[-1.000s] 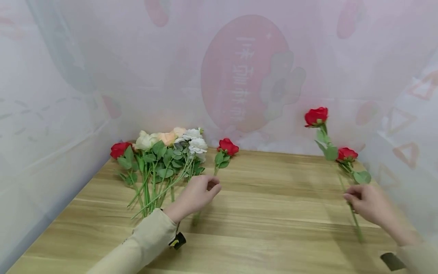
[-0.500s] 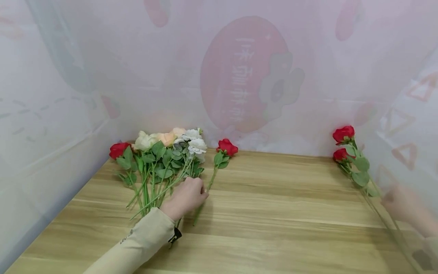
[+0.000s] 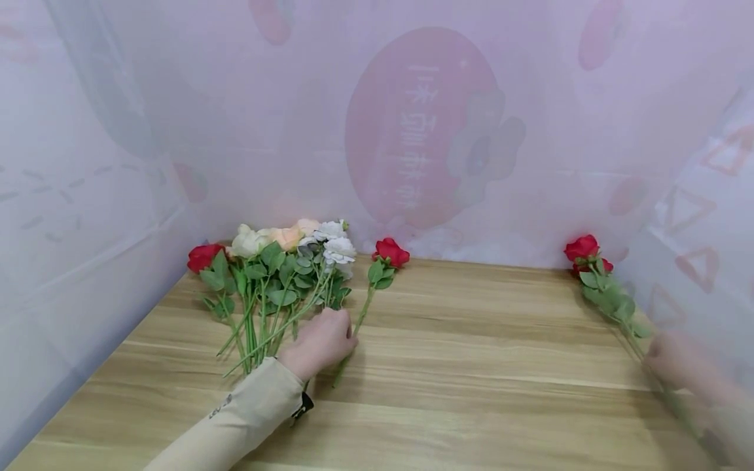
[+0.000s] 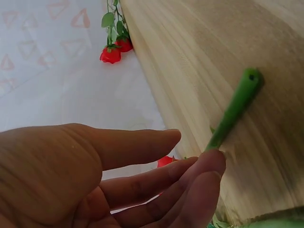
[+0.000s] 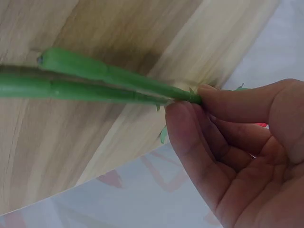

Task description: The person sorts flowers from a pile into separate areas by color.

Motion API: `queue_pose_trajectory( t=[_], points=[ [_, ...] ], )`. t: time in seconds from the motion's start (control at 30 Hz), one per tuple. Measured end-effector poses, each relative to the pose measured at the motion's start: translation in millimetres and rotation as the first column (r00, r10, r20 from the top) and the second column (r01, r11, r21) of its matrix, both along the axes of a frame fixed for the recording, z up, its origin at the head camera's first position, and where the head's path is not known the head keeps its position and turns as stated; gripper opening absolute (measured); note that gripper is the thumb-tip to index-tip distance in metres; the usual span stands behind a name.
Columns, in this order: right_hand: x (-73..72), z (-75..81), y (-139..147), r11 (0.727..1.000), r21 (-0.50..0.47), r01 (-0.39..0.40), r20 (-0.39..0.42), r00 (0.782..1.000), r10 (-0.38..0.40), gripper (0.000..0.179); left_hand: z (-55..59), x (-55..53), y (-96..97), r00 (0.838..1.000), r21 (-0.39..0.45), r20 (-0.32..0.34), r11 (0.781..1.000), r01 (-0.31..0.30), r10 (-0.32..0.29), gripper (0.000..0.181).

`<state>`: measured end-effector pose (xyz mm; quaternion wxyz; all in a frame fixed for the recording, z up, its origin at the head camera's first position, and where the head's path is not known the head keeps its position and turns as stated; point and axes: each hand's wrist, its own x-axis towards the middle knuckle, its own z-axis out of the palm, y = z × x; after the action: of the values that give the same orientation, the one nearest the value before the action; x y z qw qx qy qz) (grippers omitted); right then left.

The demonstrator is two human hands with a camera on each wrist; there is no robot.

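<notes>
My right hand (image 3: 686,366), blurred in the head view, pinches the stem (image 5: 118,78) of a red rose (image 3: 582,247) between thumb and fingertips. This rose lies over a second red rose (image 3: 608,266) at the right, and the second green stem (image 5: 95,92) runs alongside in the right wrist view. My left hand (image 3: 321,343) rests low over the table beside a single red rose (image 3: 391,252). In the left wrist view its thumb stands apart from loosely bent fingers (image 4: 209,164), which meet that rose's green stem (image 4: 237,107).
Left of the left hand lies a bunch of flowers: a red rose (image 3: 204,257), a cream rose (image 3: 250,242), peach roses (image 3: 287,238) and white flowers (image 3: 340,250). Their stems cross toward the front. Printed fabric walls (image 3: 283,131) enclose the wooden table (image 3: 471,366).
The right hand has moved right with its rose, lowering the bloom onto the other rose there. The left hand has come down and slightly left beside the single rose's stem.
</notes>
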<state>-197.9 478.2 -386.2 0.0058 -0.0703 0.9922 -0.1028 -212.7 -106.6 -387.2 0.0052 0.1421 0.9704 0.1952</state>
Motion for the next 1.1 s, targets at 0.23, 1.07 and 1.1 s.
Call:
queue_pose_trajectory(
  t=[0.23, 1.07, 1.1],
  points=[
    [-1.3, -5.3, -13, 0.999, -0.047, 0.017, 0.041, 0.999, -0.015, 0.034, -4.5, 0.4, -0.7, 0.999, -0.011, -0.033, 1.0, 0.029, -0.03, 0.039],
    [12.0, 42.5, -116, 0.999, -0.03, -0.02, -0.11, 0.994, 0.017, 0.049, 11.1, -24.9, 12.3, 0.994, -0.017, 0.105, 1.0, 0.012, -0.01, 0.025],
    [13.2, 43.8, -125, 0.999, -0.045, -0.024, -0.108, 0.994, 0.019, 0.048, 11.1, -27.7, 13.4, 0.995, -0.033, 0.101, 0.999, 0.009, -0.005, 0.025]
  ],
)
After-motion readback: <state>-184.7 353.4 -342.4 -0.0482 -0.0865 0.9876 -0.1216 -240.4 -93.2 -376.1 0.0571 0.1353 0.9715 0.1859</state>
